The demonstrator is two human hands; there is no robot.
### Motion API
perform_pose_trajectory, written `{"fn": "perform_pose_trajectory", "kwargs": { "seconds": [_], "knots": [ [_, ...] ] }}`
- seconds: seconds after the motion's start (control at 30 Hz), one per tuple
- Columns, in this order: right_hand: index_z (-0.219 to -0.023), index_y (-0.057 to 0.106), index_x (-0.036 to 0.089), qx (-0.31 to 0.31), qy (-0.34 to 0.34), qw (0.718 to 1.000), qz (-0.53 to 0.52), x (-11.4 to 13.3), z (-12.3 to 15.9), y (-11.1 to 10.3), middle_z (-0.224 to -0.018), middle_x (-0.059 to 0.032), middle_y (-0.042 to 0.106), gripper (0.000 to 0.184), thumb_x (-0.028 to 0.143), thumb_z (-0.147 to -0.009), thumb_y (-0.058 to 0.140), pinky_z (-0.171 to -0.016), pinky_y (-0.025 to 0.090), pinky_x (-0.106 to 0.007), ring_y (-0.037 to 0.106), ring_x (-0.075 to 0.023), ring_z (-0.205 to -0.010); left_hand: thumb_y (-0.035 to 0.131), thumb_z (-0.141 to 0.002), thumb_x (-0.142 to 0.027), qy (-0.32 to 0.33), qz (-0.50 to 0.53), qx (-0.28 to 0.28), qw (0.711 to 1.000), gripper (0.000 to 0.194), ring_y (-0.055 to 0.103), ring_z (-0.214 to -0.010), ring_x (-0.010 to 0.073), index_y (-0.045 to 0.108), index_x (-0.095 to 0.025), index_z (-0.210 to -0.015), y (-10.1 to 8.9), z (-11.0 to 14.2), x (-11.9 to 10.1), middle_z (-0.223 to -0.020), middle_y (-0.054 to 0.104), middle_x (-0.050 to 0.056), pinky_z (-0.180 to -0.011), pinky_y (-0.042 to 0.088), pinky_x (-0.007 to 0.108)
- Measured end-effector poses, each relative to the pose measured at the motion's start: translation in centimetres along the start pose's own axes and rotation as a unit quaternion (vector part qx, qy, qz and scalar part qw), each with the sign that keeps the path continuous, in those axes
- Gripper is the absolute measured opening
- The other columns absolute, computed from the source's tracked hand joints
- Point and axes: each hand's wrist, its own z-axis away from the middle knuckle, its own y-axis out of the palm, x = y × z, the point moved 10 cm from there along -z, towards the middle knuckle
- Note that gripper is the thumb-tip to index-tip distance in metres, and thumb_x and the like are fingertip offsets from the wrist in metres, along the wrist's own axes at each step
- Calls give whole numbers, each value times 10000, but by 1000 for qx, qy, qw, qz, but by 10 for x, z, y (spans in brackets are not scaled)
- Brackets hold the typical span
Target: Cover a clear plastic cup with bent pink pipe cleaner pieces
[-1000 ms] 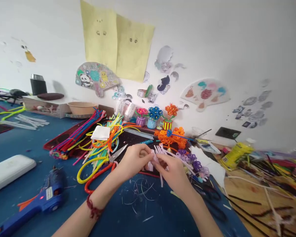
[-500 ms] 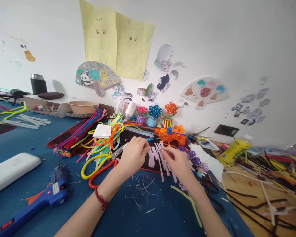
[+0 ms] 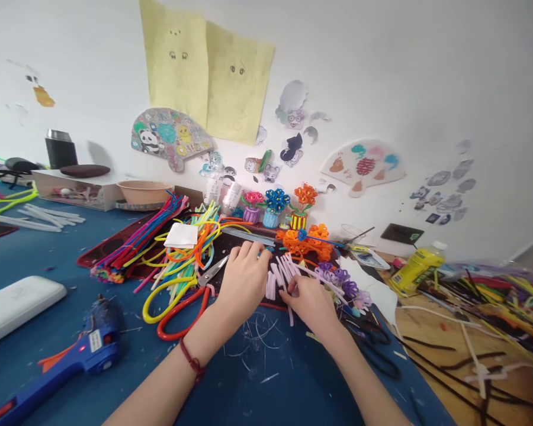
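Narrow pale-lilac strips [image 3: 270, 287]: matt, fuzzy-looking. Scissors [image 3: 211, 273] with looped red and yellow handles: blades bare metal, handles smooth, glossy plastic. Blue pistol-shaped glue gun [image 3: 98, 349]: smooth plastic, slight sheen. Long rounded white case [image 3: 20, 307]: smooth, satin, plastic-looking. Blue bench [image 3: 302, 378]: smooth, mostly matt. Large yellow wall sheets [image 3: 175, 80]: matt paper. Black cylindrical flask [image 3: 61, 151]: matt body, shiny metal top.

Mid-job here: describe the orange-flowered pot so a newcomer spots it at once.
Start at the white wall behind the blue tabletop. Near the wall's foot, find the rightmost pot of three. Yellow stripes set it apart from the purple pot and light-blue pot.
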Motion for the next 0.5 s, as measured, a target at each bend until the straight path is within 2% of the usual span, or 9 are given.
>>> {"fn": "perform_pose_trajectory", "kwargs": {
  "seconds": [0.23,0.37,0.43,0.5],
  "knots": [
    [-634,623,202,-37,23,998,-50,-13,-1,-4,-576,-8,594,68,203,-701,611,-496,228,-248,546,-171,-581,446,-889,-116,-2,23,13,1000,187,527,-923,258,624,-167,-905,-5,4,-4,-966,611,80,-769,401,391],
    [-707,602,183,-83,12,990,-117,-18,-6,-21,-533,2,555,155,271,-804,519,-503,294,-246,504,-155,-521,430,-888,-116,-23,83,35,996,210,555,-881,254,635,-164,-889,-1,4,-2,-923,636,89,-763,406,390],
    [-764,588,179,-90,-18,983,-160,-14,-7,-30,-612,-9,594,227,349,-857,469,-533,360,-243,535,-154,-563,445,-888,-154,-68,189,63,978,199,582,-820,231,642,-170,-910,9,6,4,-872,657,75,-709,414,348],
    [-806,566,181,-72,-73,963,-251,0,-4,-35,-710,-20,619,275,420,-883,452,-581,414,-243,566,-154,-630,494,-878,-246,-129,331,94,930,180,595,-711,198,646,-176,-942,23,9,9,-783,663,47,-623,407,298]
  ]
}}
